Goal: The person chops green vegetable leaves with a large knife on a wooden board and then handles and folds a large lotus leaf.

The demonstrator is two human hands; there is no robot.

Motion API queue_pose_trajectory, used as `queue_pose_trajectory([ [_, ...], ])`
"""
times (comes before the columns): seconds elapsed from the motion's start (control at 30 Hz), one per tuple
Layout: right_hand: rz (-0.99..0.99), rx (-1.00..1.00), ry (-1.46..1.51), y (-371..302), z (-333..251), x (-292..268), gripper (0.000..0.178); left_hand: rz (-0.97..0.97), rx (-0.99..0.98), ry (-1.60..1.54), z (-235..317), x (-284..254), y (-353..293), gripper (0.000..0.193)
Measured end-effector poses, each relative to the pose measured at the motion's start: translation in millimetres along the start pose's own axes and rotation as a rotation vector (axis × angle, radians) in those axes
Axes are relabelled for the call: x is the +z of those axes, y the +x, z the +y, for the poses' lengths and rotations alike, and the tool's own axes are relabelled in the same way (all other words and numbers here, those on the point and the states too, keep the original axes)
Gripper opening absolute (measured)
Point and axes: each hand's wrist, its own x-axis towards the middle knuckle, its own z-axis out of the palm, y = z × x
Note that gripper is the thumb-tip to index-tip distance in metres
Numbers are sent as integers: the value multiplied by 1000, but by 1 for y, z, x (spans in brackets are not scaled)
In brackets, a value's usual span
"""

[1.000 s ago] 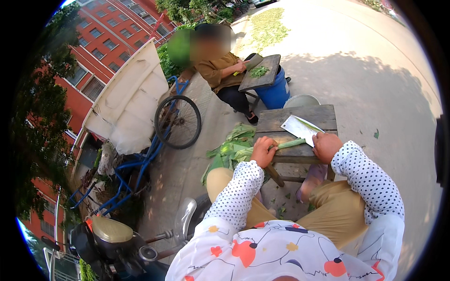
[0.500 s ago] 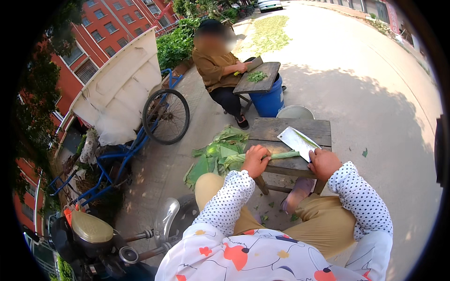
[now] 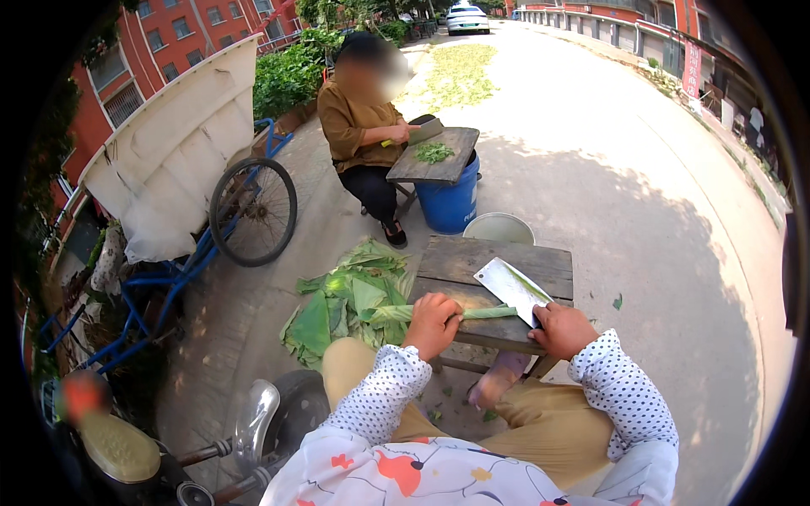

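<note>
My left hand (image 3: 434,324) is closed around a rolled bundle of large green leaves (image 3: 489,313), pressing it on a worn wooden bench (image 3: 460,255). One end of the roll sticks out right of my fingers. In my right hand (image 3: 564,330) is a cleaver (image 3: 509,285) with a broad pale blade; my fingers hide its handle. The blade slants across the bench just beyond the roll's right end, with a green strip lying along it. Whether blade and roll touch, I cannot tell. Left of the bench, a heap of flat green leaves (image 3: 359,295) lies on the ground.
Across from me a person (image 3: 359,126) sits with a knife at a board (image 3: 451,156) on a blue bucket (image 3: 447,202), with chopped greens on it. A pale basin (image 3: 499,228) stands behind my bench. At left are a cart (image 3: 181,143) and a motorbike (image 3: 122,447).
The whole view has shifted, so the bench and my hands appear lower and further left. Both hands keep their grips, and the roll and cleaver look much the same on the bench.
</note>
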Motion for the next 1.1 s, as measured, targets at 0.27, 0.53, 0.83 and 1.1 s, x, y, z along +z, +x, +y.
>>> queue_pose_trajectory([
  [0.27,17,27,20,5,-3,-2,33,47,33,-33,2,-4,1,11],
  [0.53,1,84,49,9,-10,-7,33,60,39,-37,0,-7,2,10],
  [0.83,43,71,57,7,-8,-4,35,29,24,-27,4,-11,8,16],
  [1.1,28,79,5,6,-5,0,31,19,-9,4,9,-4,12,21],
])
